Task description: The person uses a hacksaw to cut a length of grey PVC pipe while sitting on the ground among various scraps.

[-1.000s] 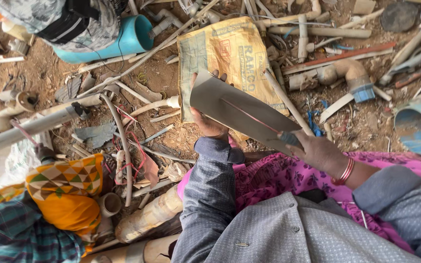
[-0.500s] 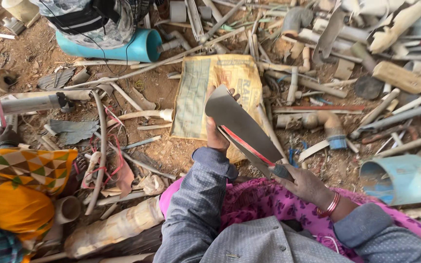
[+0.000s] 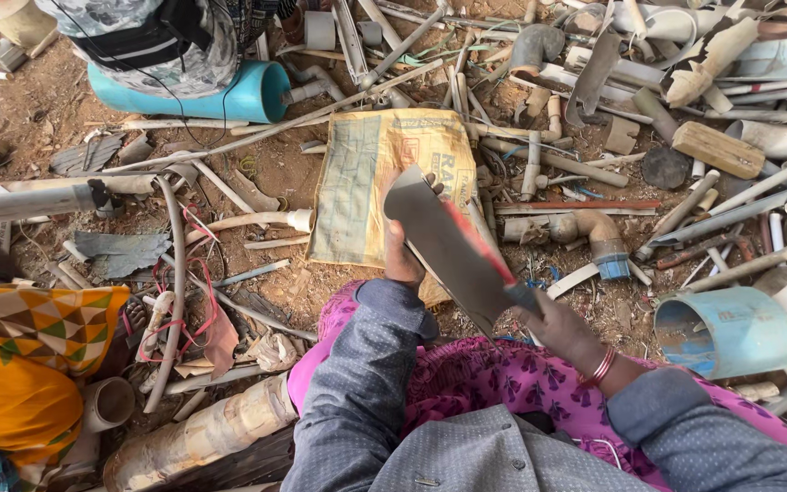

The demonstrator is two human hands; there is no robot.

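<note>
My left hand (image 3: 403,260) grips the far end and my right hand (image 3: 562,323) clasps the near end of a flat grey plastic strip (image 3: 453,251), held slanted above the yellow sack (image 3: 366,178), apparently to steady it.

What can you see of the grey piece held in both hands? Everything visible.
The grey piece is a long, flat, dull grey strip that looks like cut plastic pipe wall, with an uneven far end and a red streak along one edge. It is held above the ground, slanting from upper left to lower right. The left hand grips it near the far end from beneath, and the right hand grips the near end. It hangs partly over a yellow sack lying flat on the dirt.
</note>
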